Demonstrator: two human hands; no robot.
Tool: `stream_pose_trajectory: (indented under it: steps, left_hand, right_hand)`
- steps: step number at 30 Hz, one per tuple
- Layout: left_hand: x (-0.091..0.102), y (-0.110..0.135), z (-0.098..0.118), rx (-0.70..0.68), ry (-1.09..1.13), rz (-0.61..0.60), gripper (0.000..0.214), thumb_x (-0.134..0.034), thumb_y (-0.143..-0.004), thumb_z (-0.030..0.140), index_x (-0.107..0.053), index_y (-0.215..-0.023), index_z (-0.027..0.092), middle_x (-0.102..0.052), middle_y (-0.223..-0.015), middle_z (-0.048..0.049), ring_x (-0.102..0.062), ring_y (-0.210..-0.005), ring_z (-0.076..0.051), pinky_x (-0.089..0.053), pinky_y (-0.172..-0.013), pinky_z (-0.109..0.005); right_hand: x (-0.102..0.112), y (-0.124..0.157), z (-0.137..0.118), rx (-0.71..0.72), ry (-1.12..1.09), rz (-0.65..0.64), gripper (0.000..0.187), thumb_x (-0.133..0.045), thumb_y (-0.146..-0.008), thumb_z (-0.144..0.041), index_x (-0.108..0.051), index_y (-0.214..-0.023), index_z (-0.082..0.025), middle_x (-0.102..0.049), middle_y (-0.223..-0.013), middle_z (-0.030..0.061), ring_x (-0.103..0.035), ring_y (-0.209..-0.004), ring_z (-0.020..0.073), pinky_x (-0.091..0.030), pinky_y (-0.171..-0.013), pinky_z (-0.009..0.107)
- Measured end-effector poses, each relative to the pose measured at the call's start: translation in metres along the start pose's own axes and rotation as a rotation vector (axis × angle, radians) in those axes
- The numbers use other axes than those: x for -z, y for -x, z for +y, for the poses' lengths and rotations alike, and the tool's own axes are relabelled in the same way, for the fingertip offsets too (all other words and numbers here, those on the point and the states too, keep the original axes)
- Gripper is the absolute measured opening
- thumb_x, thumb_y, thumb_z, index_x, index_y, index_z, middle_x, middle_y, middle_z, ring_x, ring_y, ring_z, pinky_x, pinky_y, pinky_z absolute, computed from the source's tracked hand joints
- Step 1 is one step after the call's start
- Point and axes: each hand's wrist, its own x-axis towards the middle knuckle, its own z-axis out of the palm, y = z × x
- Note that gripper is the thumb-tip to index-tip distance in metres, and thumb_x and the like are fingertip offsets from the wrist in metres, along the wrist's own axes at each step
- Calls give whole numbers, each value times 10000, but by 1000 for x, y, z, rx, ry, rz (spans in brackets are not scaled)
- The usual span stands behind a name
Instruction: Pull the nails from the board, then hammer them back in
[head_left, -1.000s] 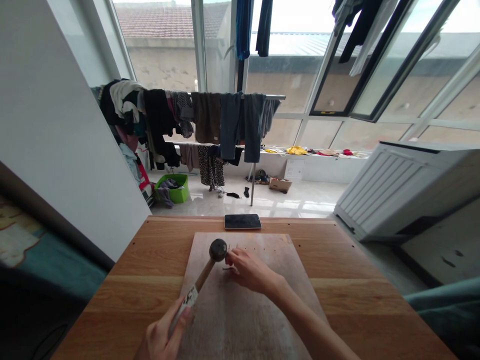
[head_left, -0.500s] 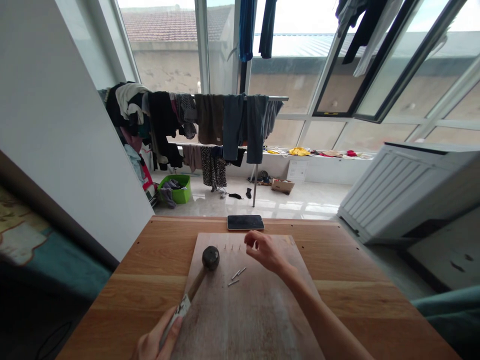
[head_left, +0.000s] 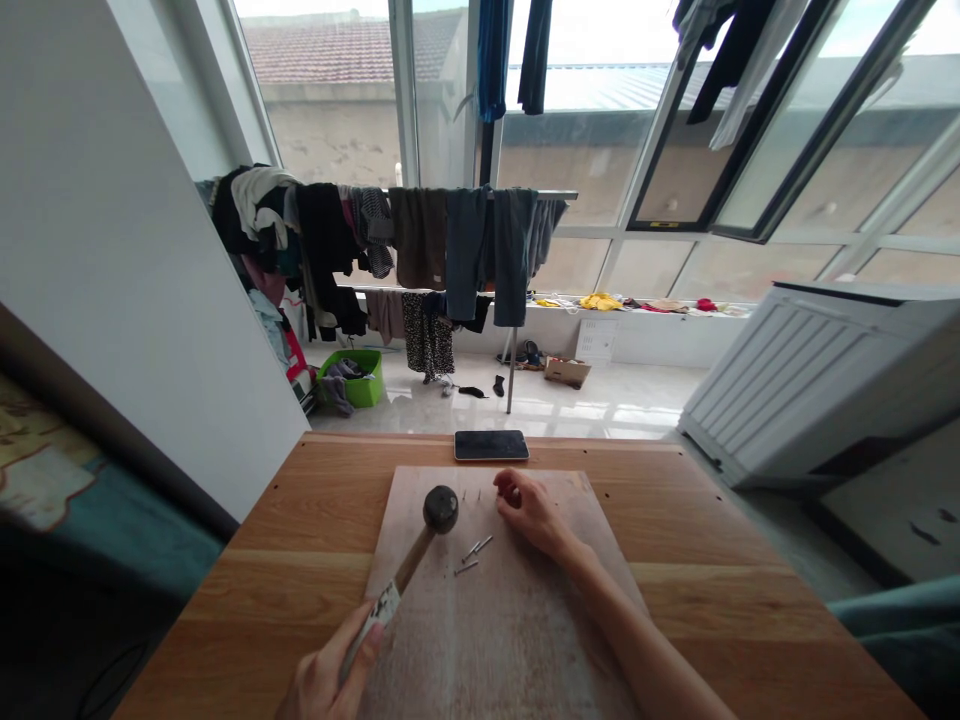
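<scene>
My left hand (head_left: 330, 675) is closed round the wooden handle of a hammer (head_left: 420, 540), whose dark head hovers over the far left part of a pale wooden board (head_left: 495, 620). Farther back on the board, my right hand (head_left: 529, 505) has its fingertips pinched together, apparently on a small nail standing near the far edge; the nail itself is barely visible. A short row of nails (head_left: 471, 494) stands upright between the hammer head and that hand. Two or three loose nails (head_left: 472, 555) lie flat on the board nearer to me.
The board lies on a brown wooden table (head_left: 277, 560). A dark phone (head_left: 491, 445) rests flat at the table's far edge. Beyond are a clothes rack (head_left: 420, 240), a green basket (head_left: 352, 378), large windows and a white slatted panel (head_left: 810, 370) at right.
My right hand left the loose nails, rose toward the board's far edge and has now lowered there, pinched. The hammer head dipped left, then swung up and right again.
</scene>
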Motion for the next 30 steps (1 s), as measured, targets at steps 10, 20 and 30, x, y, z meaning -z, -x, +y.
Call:
stream_pose_trajectory:
  steps: [10, 20, 30]
  left_hand:
    - [-17, -26, 58, -92, 61, -104, 522, -482, -935, 592, -751, -1173, 213, -782, -748, -29, -766, -880, -245, -594, -765, -250]
    - [-43, -33, 74, -91, 2, -189, 526, -419, -966, 525, -721, -1231, 184, -764, -1177, -89, -698, -1154, -273, -566, -917, -299]
    - [-24, -23, 40, -31, 1, -122, 574, -457, -931, 584, -722, -1237, 177, -749, -1214, -66, -660, -1218, -262, -511, -1036, -310]
  right_hand:
    - [-5, 1, 5, -21, -51, 39, 341, -569, -795, -168, -557, -1135, -194, -662, -818, -7, -607, -694, 148, -493, -696, 274]
    - [-4, 5, 9, 2, -5, 70, 540, -597, -706, -87, -521, -1232, -185, -702, -937, 37, -653, -831, 207, -488, -762, 302]
    - [11, 8, -4, 20, 50, -17, 406, -584, -797, -130, -519, -1191, -197, -635, -930, 21, -607, -815, 169, -486, -785, 305]
